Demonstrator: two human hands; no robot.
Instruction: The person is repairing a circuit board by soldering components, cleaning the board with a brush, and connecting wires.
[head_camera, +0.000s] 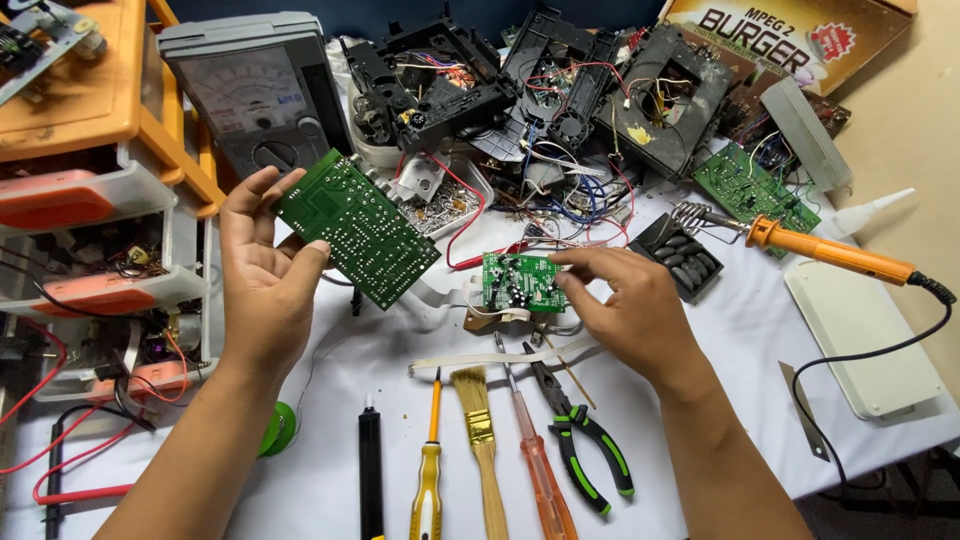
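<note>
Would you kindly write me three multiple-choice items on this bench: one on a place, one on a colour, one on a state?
1. Where does the soldering iron lie?
A. right of the hands
B. in the drawers
C. among the screwdrivers

2. What colour is the board in the left hand?
A. blue
B. green
C. brown

3. How does the right hand stand?
A. flat and bare
B. pinching a small board
C. gripping pliers

Answers: 1 A, it rests at the right; 2 B, the large board is green; 3 B, fingertips grip its edge.

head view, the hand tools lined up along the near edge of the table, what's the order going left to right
black pen-shaped tool → yellow screwdriver → paintbrush → orange screwdriver → green-and-black pliers
</note>
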